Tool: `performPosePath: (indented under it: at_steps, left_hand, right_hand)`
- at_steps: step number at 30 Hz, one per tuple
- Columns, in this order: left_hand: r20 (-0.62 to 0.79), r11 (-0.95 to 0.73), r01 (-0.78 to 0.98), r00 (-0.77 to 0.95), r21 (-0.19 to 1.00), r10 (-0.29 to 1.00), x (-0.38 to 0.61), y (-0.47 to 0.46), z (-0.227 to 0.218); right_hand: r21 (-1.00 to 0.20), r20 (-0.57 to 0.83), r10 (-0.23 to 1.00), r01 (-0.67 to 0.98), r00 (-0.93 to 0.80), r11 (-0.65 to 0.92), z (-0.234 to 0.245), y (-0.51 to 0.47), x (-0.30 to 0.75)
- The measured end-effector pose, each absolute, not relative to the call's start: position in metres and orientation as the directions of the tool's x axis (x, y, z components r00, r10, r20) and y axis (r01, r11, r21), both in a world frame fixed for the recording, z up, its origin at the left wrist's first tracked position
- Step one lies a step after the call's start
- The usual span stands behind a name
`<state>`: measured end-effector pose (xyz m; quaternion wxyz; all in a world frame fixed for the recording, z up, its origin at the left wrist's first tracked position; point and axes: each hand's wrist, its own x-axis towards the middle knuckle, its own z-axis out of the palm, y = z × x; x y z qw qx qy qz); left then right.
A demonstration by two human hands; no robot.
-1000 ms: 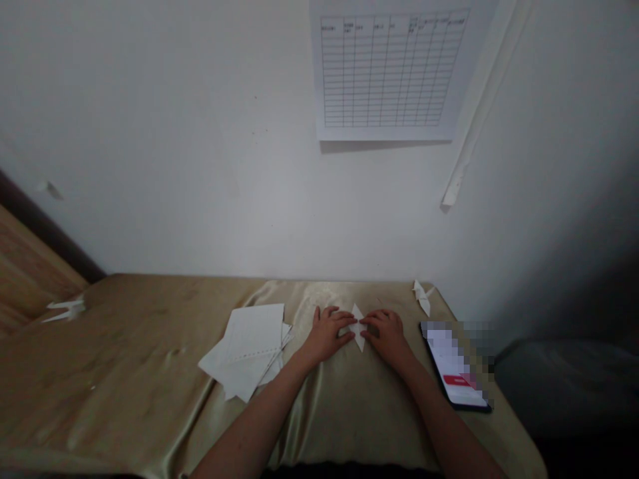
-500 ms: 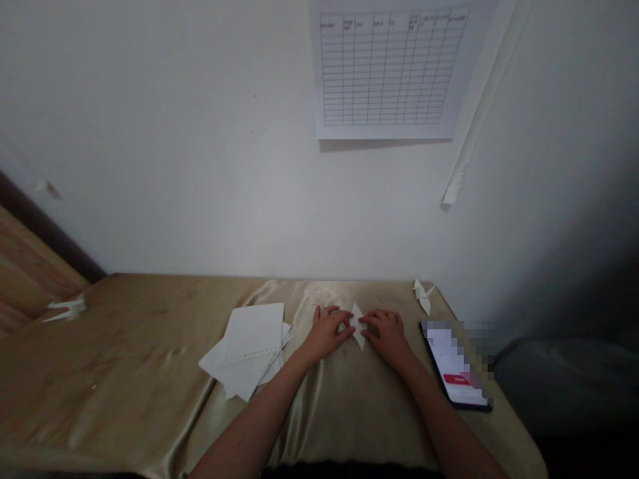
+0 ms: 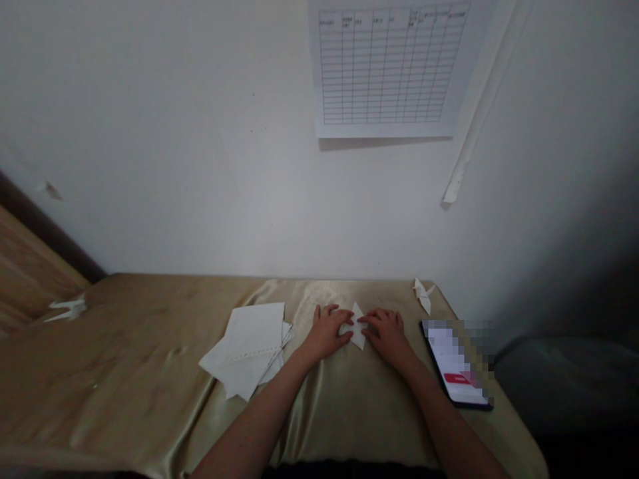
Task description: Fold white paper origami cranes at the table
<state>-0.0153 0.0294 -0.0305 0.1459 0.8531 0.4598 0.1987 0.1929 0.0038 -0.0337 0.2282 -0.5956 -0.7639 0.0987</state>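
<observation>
White folded paper (image 3: pixel 357 330) runs lengthwise near-to-far between our half-curled left hand (image 3: pixel 327 332) and right hand (image 3: pixel 387 331), both touching it (grip: we can't tell).

1. Dim, flat light greys the room; the wall (image 3: pixel 200 166) is palest mid-frame and sinks into deep shadow at lower right.
2. A thin shadow under the sheet (image 3: pixel 384 73) on the wall points to light from above, its source out of view.
3. Satin cloth (image 3: pixel 124 359) catches soft glare along its folds and near the hands, the left (image 3: pixel 329 332) and the right (image 3: pixel 387 332).
4. The folded paper (image 3: pixel 357 339) between them shows pale, its fine creases lost to softness.
5. A phone (image 3: pixel 459 389) screen glows, partly masked by blocky pixels.
6. Wide-angle stretch slants the sheet's sides; its print is too blurred to read.
</observation>
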Motion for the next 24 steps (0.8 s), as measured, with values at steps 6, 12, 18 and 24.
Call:
performPosePath:
  at_steps: [6, 12, 18, 24]
  left_hand:
    - [0.194, -0.537, 0.726, 0.506, 0.431, 0.840, -0.017, 0.031, -0.032]
    - [0.144, -0.536, 0.712, 0.534, 0.454, 0.833, -0.019, 0.030, -0.028]
    - [0.136, -0.533, 0.703, 0.539, 0.470, 0.831, -0.020, 0.029, -0.024]
    - [0.154, -0.559, 0.674, 0.563, 0.483, 0.812, -0.020, 0.031, -0.021]
  right_hand:
    - [-0.441, 0.250, 0.951, 0.853, -0.180, 0.278, -0.035, 0.008, 0.195]
    - [-0.464, 0.251, 0.940, 0.824, -0.230, 0.326, -0.036, 0.013, 0.204]
    - [-0.503, 0.238, 0.934, 0.788, -0.267, 0.354, -0.035, 0.012, 0.210]
    - [-0.515, 0.197, 0.950, 0.799, -0.243, 0.312, -0.024, 0.006, 0.211]
